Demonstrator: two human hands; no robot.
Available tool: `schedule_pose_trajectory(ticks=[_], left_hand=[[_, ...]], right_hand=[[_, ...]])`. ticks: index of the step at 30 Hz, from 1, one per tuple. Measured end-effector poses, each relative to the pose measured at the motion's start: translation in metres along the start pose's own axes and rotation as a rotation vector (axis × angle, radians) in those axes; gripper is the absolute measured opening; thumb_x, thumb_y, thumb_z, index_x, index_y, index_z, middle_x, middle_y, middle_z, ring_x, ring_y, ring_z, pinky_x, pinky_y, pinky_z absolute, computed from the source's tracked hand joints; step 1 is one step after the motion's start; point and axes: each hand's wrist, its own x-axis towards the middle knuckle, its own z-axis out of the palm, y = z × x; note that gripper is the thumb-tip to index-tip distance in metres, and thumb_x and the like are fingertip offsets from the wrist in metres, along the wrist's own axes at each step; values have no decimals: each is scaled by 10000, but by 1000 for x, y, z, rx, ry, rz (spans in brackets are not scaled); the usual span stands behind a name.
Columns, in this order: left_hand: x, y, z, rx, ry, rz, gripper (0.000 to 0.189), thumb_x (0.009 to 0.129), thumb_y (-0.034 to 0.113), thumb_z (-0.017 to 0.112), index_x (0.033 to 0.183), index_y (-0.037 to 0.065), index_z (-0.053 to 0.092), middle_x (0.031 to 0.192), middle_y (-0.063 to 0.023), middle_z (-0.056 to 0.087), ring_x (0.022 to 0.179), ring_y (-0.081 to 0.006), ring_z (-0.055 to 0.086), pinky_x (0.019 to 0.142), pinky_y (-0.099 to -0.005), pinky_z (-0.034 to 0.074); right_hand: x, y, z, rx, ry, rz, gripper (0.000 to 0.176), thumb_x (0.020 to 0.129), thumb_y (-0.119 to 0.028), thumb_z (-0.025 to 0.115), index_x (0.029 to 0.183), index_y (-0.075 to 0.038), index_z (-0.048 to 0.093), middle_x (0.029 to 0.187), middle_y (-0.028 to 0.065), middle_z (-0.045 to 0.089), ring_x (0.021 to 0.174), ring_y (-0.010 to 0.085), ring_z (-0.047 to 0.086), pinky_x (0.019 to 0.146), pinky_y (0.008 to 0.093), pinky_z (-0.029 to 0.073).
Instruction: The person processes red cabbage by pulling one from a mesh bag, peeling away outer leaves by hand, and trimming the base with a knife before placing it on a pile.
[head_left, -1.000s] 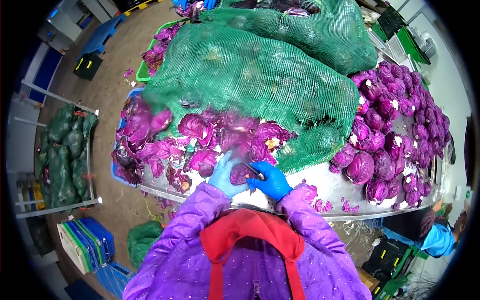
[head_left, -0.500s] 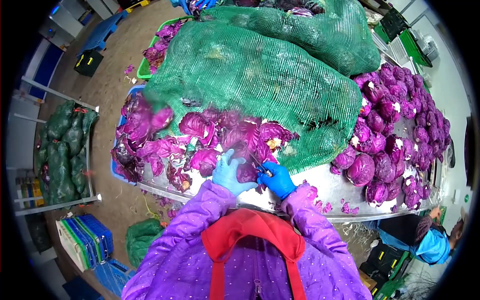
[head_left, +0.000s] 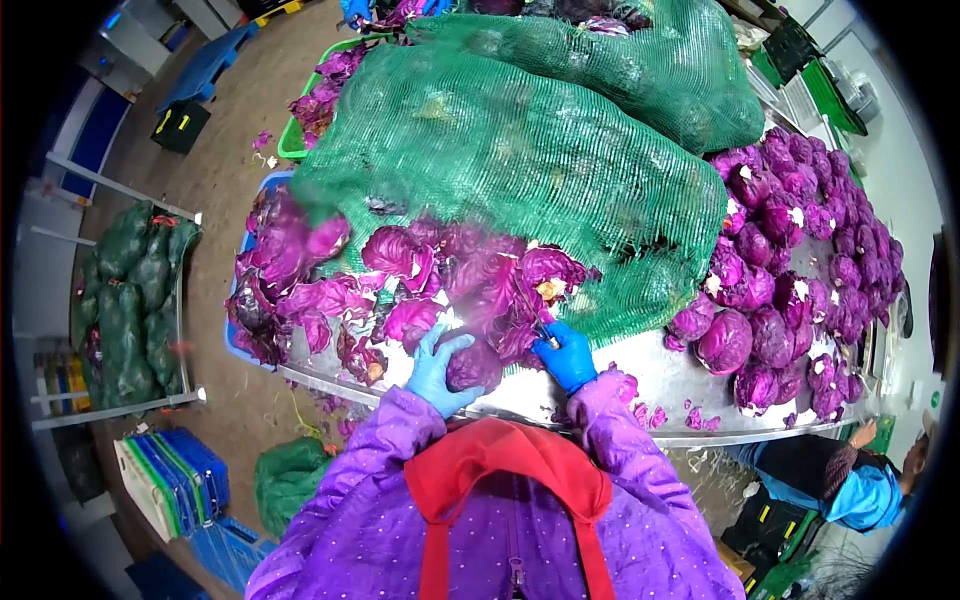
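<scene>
My left hand (head_left: 438, 372), in a light blue glove, curls around the side of a trimmed red cabbage (head_left: 476, 367) near the metal table's front edge. To its right, my right hand (head_left: 566, 358) in a darker blue glove is closed on a knife (head_left: 551, 341). Only a bit of the handle shows; I cannot make out the blade clearly. Loose purple outer leaves (head_left: 400, 255) are heaped just beyond both hands. Behind them lies a large green mesh sack (head_left: 520, 160) stuffed with cabbages, its near end reaching the leaves.
Many trimmed red cabbages (head_left: 770, 335) are piled on the table's right side. A blue crate (head_left: 238, 340) heaped with leaves stands at the left, with a green crate (head_left: 291, 140) behind it. A co-worker (head_left: 840, 480) is at the lower right; another person's gloved hands show at the top.
My left hand has moved slightly left and toward me with the cabbage, which now shows more. My right hand has shifted a little right, away from it, with the knife.
</scene>
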Motion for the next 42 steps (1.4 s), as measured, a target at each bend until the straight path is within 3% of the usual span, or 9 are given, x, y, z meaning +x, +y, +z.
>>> schedule_pose_trajectory(ticks=[7,11,18,19,23,31,34,40,42], left_hand=[[8,21,7,-20,88,-65,754,528,335,852,1175,163,505,1375,-196,282,1278,-390,296,1057,-487,269],[11,14,17,67,112,-18,744,535,314,846,1177,156,505,1373,-200,299,1273,-388,317,1047,-489,280],[-1,-4,10,-41,112,114,861,548,306,849,1267,118,413,1414,-215,245,1299,-390,284,1063,-481,266],[-6,-13,9,-63,100,129,917,550,315,853,1299,112,364,1427,-224,221,1307,-393,270,1071,-481,252],[-29,-23,8,-126,164,60,1010,559,296,858,1344,57,269,1399,-222,247,1302,-354,281,1078,-443,250],[-13,-10,26,-834,365,-406,812,635,124,827,1266,42,322,1214,-131,427,1131,-226,443,989,-366,366],[-10,-15,30,-794,417,-380,746,637,98,821,1225,57,364,1166,-112,462,1079,-208,480,955,-354,400],[-12,1,2,-924,364,-255,727,623,73,778,1237,54,389,1173,-88,470,1106,-198,462,984,-344,371],[-8,11,-14,-1089,384,-235,739,629,115,752,1265,51,382,1208,-90,459,1134,-208,446,1001,-343,349]], right_hand=[[-19,-71,-6,-151,8,-283,558,744,-158,719,1235,-47,478,1105,167,536,948,302,581,778,375,485],[-12,-72,30,-271,-97,-87,614,753,-321,689,1270,-101,440,1117,177,547,983,364,582,801,418,478],[19,-39,45,-502,-218,161,397,778,-287,647,1082,-49,556,821,170,644,785,362,633,685,431,489],[18,-27,49,-450,-93,-21,268,823,-311,603,1017,-127,589,725,175,638,690,342,642,578,449,486],[3,-33,41,192,-299,257,260,835,-214,629,1048,-74,583,755,90,644,604,154,627,392,288,442],[-6,-81,39,476,-426,446,318,820,-172,666,1077,-20,556,809,51,590,575,90,523,444,235,392],[-4,-50,72,441,-191,-28,192,811,-126,657,953,-18,586,798,39,589,609,88,535,452,241,402],[20,-84,30,816,92,316,91,778,-54,639,762,-80,553,597,8,557,414,86,470,349,238,346],[34,-77,-8,609,61,444,100,779,-79,652,759,-71,555,659,37,587,476,114,528,412,240,403]])
